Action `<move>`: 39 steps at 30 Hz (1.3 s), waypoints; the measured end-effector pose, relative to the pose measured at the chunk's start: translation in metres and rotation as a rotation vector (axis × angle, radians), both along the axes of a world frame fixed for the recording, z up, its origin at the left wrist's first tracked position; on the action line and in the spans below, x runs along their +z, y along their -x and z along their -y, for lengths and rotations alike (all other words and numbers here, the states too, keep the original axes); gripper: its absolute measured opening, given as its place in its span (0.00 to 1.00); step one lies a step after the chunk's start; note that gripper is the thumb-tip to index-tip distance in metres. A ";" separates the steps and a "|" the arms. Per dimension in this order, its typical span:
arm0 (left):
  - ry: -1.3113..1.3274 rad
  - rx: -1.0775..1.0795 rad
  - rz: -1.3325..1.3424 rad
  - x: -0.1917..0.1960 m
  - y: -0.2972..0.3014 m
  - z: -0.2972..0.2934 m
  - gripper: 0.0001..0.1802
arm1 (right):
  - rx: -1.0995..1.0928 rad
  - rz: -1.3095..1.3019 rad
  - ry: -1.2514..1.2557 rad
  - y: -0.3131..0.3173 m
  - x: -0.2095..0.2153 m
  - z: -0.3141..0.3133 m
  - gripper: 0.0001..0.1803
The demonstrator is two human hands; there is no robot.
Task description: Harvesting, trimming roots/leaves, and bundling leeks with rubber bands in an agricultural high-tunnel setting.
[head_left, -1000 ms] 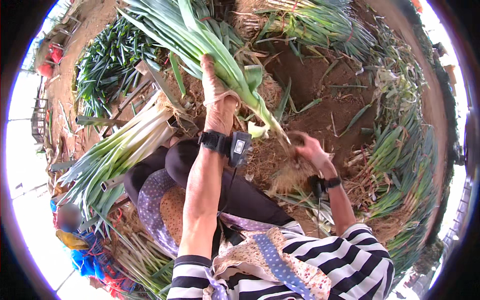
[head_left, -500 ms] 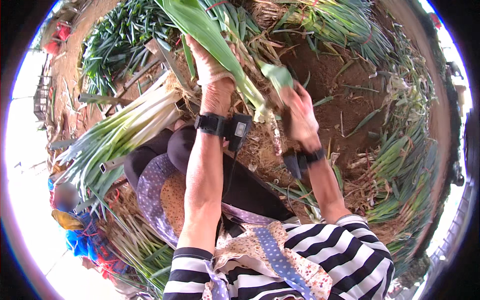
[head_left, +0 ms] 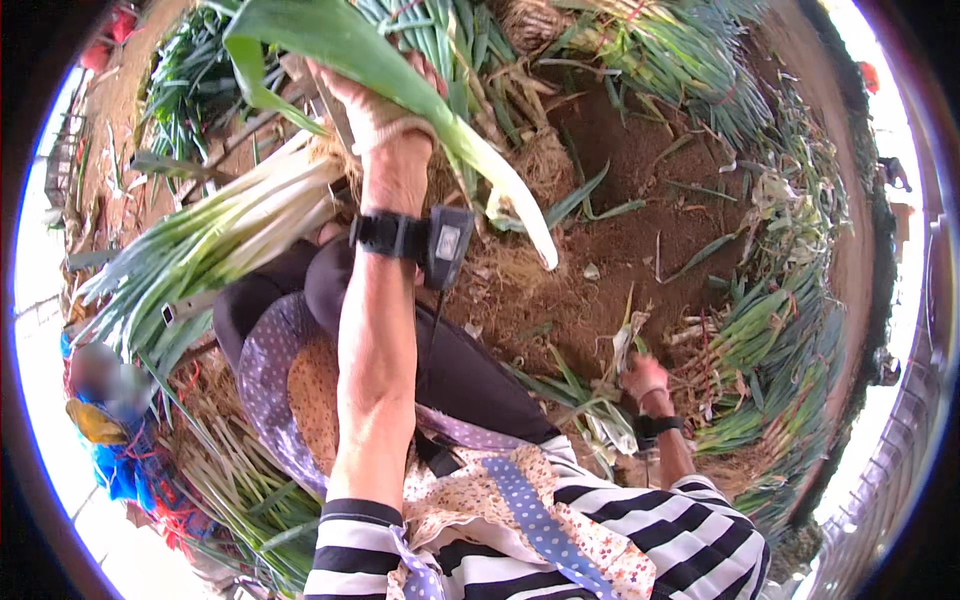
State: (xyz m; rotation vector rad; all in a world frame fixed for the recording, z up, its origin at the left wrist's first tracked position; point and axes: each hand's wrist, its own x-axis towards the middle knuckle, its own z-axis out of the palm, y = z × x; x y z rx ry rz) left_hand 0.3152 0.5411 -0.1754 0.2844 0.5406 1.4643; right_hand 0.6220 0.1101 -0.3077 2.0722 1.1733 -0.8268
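Note:
My left hand [head_left: 365,105] is closed around the upper part of a single green onion [head_left: 480,160]. Its broad green leaves fold over the hand, hiding most of the fingers, and its white end points down and right over the soil. At the lower right, my right hand [head_left: 647,380] is closed on a pale peeled leaf [head_left: 627,340] that trails up from the fingers. It is small and slightly blurred there, just above a heap of stripped leaves [head_left: 605,430]. Left of my left wrist lies a pile of green onions [head_left: 240,220] with white stalks, roots toward my arm.
Tied bundles of green onions [head_left: 660,50] lie at the far side, and more bundles [head_left: 770,350] line the right. Bare soil [head_left: 650,150] with scattered leaf scraps is in the middle. Metal bars [head_left: 185,310] stick out by the left pile. Blue and red bags [head_left: 130,475] are at the lower left.
My right hand has moved from beside the onion down and right to the stripped leaves, taking a peeled leaf. The onion's lower end now shows smooth and white. My left hand shifted slightly left.

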 end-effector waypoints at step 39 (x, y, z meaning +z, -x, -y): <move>-0.174 -0.565 0.319 -0.010 -0.020 0.016 0.30 | -0.741 -1.160 -0.841 0.108 0.048 -0.246 0.10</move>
